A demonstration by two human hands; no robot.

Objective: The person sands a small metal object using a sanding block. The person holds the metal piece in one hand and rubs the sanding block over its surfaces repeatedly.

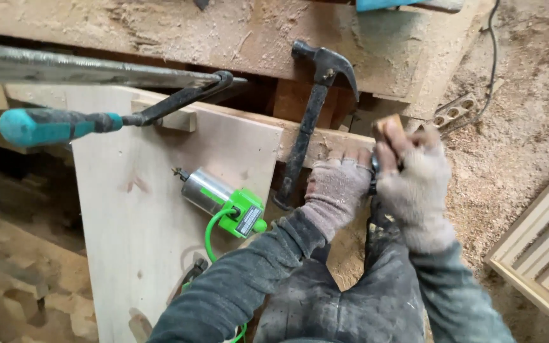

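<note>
Small brown wooden block [390, 127] sits at 2 o'clock, pinched in the gloved right hand [414, 184]; left hand [337, 190] steadies a dark part. Worn gloves risk slipping.

One claw hammer [309, 121], one green and silver power tool [220, 200] with one green cord [210, 235], one saw with a teal handle [52, 124], one pale wooden board [135, 241], one power strip [452, 113] (far right), and two gloved hands: left [335, 190], right [414, 184].
</note>
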